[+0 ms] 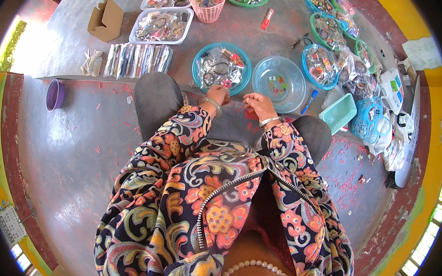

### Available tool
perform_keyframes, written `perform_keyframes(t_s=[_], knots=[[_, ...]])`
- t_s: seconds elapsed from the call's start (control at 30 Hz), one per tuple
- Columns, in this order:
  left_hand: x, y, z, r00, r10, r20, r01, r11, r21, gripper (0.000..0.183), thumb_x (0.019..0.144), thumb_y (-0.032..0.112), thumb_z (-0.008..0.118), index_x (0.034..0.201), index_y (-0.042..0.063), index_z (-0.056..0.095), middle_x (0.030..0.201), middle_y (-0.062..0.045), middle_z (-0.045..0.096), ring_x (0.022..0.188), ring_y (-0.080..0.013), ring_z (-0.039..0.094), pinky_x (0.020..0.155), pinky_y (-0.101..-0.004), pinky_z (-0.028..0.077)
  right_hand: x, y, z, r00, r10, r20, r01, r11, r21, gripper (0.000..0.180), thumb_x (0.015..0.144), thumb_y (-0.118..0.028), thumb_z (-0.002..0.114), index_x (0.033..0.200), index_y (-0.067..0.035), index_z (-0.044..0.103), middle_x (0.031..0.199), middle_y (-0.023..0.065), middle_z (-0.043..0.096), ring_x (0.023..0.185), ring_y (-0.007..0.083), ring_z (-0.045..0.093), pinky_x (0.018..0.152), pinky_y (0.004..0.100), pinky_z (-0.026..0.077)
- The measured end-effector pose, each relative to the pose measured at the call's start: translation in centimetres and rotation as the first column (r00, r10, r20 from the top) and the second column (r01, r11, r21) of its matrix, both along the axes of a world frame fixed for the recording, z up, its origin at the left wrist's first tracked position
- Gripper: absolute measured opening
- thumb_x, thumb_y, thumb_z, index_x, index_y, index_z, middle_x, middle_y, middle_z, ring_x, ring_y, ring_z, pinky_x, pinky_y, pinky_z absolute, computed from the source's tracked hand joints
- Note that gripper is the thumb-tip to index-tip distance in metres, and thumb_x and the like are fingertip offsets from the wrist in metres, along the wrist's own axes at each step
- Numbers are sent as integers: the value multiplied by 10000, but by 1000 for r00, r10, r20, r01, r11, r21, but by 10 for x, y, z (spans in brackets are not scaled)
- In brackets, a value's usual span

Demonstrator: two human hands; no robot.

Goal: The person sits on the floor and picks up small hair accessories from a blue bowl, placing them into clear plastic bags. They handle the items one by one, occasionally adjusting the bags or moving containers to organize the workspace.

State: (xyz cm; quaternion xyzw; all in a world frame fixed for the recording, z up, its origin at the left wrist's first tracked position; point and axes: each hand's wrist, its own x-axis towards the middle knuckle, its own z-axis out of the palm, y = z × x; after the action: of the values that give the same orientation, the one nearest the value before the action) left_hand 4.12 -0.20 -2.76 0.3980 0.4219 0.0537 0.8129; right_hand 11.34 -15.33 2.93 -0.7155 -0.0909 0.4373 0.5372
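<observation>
My left hand (219,95) is at the near rim of a teal plastic basin (195,73), its fingers curled. Packaged hair ties and small accessories (220,66) in clear bags fill that basin. Close by, my right hand (259,104) is bent with the fingertips drawn together, just left of a clear bluish plastic basin (294,71). Small colourful pieces or printed figures (277,85) show at the bottom of the clear basin. Whether either hand pinches something small cannot be made out.
Bagged pens (137,60), a cardboard box (106,20), a white tray (187,26) and a pink basket (209,14) stand on the raised ledge. A blue marker (309,101) and green basket (339,115) lie right. A purple pot (55,95) stands on the floor.
</observation>
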Motion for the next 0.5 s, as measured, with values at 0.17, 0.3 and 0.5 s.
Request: perform_keyframes(t_s=[0.17,0.3,0.5], knots=[[-6,5,-23,972,-236,7,234,963,-130,103,777,116,487,809,21,511,689,-93,537,563,-195,540,469,-297,461,1,-2,-10,1000,27,8,-27,1000,7,162,798,-126,486,893,-14,556,777,35,577,645,83,538,518,182,424],[-11,-3,-22,953,-89,-290,4,959,-283,59,784,56,444,805,8,473,643,-131,533,502,-241,543,425,-318,465,-4,-4,-9,999,34,-2,-34,999,-18,160,801,-128,481,890,-16,552,768,38,576,626,78,532,515,181,424],[-8,10,-34,929,214,-303,-322,869,-374,175,803,60,415,945,-41,428,811,-183,555,575,-280,581,462,-322,520,-13,-3,-11,999,23,-34,-24,1000,-9,157,798,-124,484,889,-19,557,763,42,583,624,82,542,505,173,418]])
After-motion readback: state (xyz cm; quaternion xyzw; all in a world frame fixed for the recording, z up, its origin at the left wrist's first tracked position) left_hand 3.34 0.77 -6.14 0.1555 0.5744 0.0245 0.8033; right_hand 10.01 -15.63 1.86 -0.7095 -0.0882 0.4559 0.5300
